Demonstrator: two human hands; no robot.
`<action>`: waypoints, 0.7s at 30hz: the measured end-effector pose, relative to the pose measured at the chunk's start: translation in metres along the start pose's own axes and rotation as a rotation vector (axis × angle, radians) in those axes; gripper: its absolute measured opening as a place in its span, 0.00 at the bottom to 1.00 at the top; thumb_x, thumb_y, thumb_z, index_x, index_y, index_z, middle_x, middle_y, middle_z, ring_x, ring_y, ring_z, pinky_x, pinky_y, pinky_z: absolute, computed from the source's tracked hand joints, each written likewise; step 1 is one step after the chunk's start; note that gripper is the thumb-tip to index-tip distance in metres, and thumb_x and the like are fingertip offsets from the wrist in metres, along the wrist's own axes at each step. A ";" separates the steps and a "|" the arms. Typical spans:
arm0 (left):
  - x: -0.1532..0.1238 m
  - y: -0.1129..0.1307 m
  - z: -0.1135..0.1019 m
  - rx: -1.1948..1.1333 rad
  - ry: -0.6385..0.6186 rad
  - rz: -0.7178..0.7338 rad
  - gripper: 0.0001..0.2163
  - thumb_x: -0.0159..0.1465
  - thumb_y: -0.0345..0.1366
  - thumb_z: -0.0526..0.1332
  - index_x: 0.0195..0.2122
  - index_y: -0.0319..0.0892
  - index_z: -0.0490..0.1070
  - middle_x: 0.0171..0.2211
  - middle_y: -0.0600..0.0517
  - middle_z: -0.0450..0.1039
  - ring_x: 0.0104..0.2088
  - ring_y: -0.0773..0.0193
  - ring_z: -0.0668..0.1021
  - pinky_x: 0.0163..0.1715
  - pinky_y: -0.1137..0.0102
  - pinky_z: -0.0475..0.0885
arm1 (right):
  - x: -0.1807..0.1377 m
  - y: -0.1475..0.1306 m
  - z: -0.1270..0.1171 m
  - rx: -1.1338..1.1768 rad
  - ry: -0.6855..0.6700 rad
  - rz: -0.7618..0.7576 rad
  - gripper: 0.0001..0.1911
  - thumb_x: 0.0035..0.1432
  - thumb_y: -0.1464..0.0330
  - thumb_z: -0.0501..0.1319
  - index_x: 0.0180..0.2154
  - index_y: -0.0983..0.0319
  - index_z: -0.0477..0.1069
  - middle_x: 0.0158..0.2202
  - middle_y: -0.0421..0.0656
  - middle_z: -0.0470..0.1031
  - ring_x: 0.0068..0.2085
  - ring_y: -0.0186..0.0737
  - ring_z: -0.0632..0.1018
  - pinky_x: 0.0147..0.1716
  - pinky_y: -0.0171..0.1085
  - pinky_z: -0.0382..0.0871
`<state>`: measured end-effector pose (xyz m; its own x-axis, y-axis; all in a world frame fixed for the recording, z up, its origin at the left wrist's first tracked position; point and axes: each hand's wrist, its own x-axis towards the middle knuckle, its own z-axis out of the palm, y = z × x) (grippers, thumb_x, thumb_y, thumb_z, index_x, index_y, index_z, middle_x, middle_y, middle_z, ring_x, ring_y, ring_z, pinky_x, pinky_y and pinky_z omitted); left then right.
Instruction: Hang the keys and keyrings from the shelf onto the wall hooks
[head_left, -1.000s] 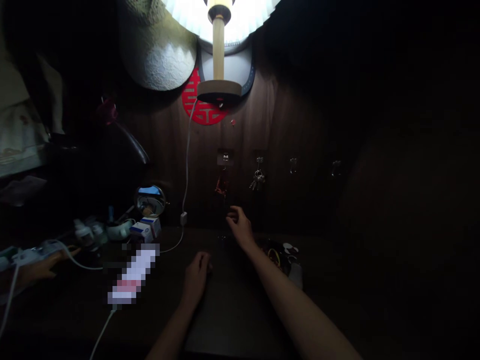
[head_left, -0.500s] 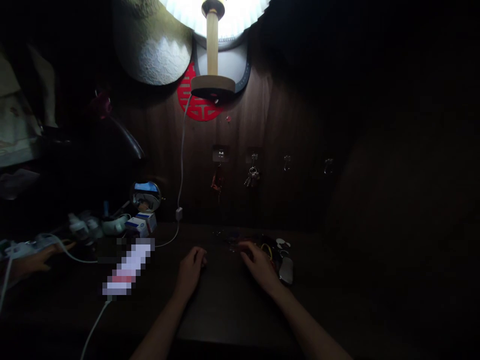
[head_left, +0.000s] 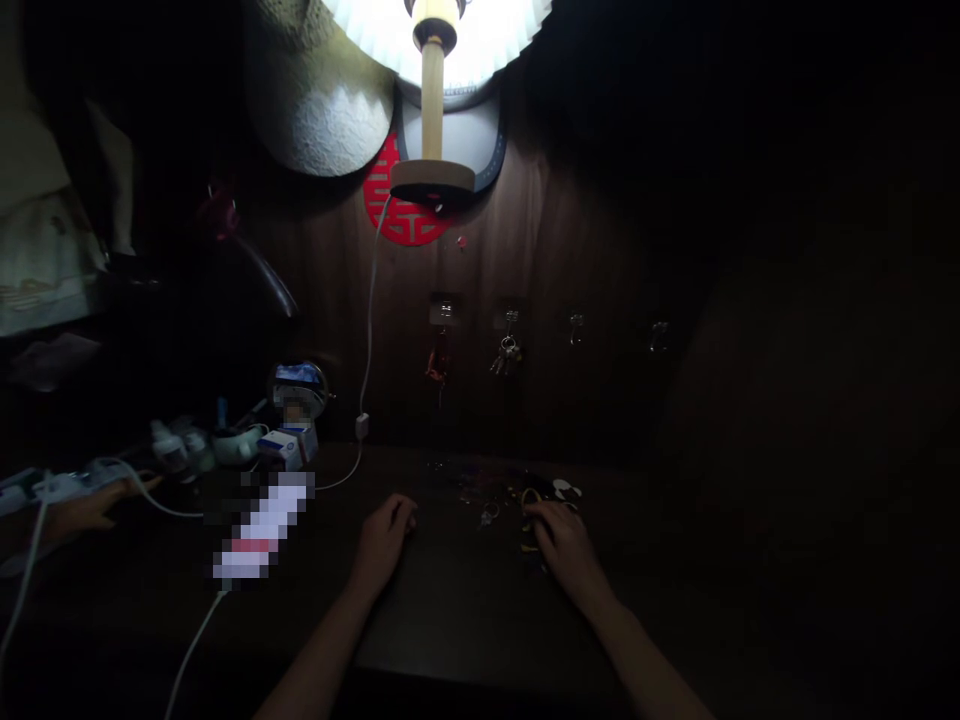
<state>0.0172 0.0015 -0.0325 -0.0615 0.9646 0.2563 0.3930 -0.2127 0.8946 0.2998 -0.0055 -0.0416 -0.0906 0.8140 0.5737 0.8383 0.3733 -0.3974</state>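
Left hand [head_left: 386, 535] is rested loosely curled on the dark, matte worktop [head_left: 450, 620], nothing held. A thin metal key ring [head_left: 487, 516] is noted between the hands. Right hand [head_left: 564, 540] is laid, fingers bent, over a heap of small oddments [head_left: 534, 497]; whether anything is pinched cannot be told. Step judged: picking through the heap. A fine fingertip grip is called for.

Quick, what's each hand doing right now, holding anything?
Left hand: half-open, resting on the table, nothing visibly held.
Right hand: palm down over small items; grip cannot be told.
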 end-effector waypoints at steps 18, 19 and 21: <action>0.000 -0.005 0.001 0.038 -0.049 0.012 0.16 0.60 0.49 0.49 0.28 0.44 0.69 0.24 0.55 0.71 0.28 0.63 0.74 0.31 0.72 0.65 | 0.000 0.004 0.000 0.052 0.077 0.031 0.13 0.56 0.68 0.49 0.32 0.58 0.72 0.36 0.45 0.77 0.41 0.44 0.76 0.42 0.44 0.67; 0.000 -0.005 0.001 0.041 -0.050 0.012 0.16 0.60 0.49 0.49 0.28 0.45 0.68 0.24 0.55 0.72 0.28 0.63 0.74 0.31 0.72 0.65 | 0.000 0.004 0.001 0.050 0.082 0.030 0.13 0.56 0.68 0.49 0.32 0.58 0.72 0.36 0.45 0.77 0.41 0.44 0.76 0.41 0.44 0.67; 0.000 -0.005 0.001 0.049 -0.051 0.004 0.16 0.60 0.49 0.49 0.28 0.45 0.68 0.24 0.55 0.72 0.28 0.63 0.74 0.31 0.72 0.66 | 0.000 0.005 0.001 0.040 0.098 0.028 0.13 0.56 0.69 0.49 0.31 0.57 0.72 0.36 0.45 0.77 0.40 0.44 0.76 0.41 0.44 0.68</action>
<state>0.0164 0.0032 -0.0376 -0.0135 0.9708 0.2395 0.4378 -0.2096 0.8743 0.3034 -0.0031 -0.0445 -0.0126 0.7781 0.6280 0.8172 0.3699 -0.4419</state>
